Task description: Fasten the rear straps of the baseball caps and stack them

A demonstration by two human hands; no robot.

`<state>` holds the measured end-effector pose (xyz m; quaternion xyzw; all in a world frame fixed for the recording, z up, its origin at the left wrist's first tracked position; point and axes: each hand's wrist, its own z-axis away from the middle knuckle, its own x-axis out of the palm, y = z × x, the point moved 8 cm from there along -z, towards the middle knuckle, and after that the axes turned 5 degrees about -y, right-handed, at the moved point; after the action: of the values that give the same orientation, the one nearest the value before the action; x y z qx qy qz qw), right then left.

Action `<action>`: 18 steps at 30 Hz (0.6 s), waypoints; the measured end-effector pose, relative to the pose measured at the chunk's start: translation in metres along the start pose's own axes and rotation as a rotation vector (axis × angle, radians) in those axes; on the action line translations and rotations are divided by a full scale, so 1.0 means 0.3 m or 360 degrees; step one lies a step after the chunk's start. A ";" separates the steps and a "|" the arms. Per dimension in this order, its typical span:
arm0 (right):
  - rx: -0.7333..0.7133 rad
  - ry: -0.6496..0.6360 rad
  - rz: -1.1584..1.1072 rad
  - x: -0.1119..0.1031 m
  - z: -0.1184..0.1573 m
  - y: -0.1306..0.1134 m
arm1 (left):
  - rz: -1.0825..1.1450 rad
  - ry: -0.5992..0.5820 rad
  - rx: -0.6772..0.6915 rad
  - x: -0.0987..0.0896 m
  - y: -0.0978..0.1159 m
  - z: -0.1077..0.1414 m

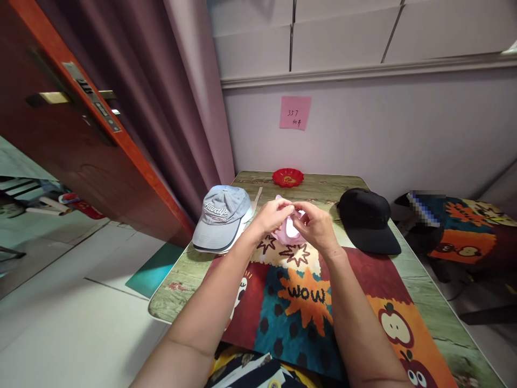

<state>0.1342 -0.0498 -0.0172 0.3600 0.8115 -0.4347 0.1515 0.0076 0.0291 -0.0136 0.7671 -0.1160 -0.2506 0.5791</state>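
Observation:
Over the far middle of the table, a pink object with a white area [290,233] shows between and below my two hands. My left hand [272,215] has its fingers closed at the object's upper edge. My right hand [317,226] curls round the right side, its fingertips pinched close to those of my left hand. What exactly the pinched fingertips hold is too small to make out. To the left sits a light blue cap [222,215], and to the right a black cap [367,218].
A red scalloped dish [288,177] stands at the table's back edge by the wall. A colourful patterned mat [299,328] covers the near part of the wooden-look table [173,291]. At the left is an open door [81,145]; a pink note [295,113] hangs on the wall.

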 end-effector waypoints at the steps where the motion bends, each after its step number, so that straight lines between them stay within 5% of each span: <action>1: 0.0011 -0.0013 0.0007 0.002 0.001 0.005 | -0.0050 -0.0113 -0.0042 0.009 0.000 -0.007; 9: 0.0217 -0.0242 -0.0025 0.007 0.008 0.072 | -0.0109 -0.0578 -0.0175 0.008 -0.016 -0.022; 18: 0.0285 -0.0118 0.0115 0.005 0.006 0.101 | -0.0692 -0.0203 0.0226 -0.018 0.006 -0.061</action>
<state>0.1546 -0.0395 -0.0371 0.3848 0.7496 -0.5129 0.1642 0.0128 0.0464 -0.0068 0.7954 -0.0018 -0.4086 0.4476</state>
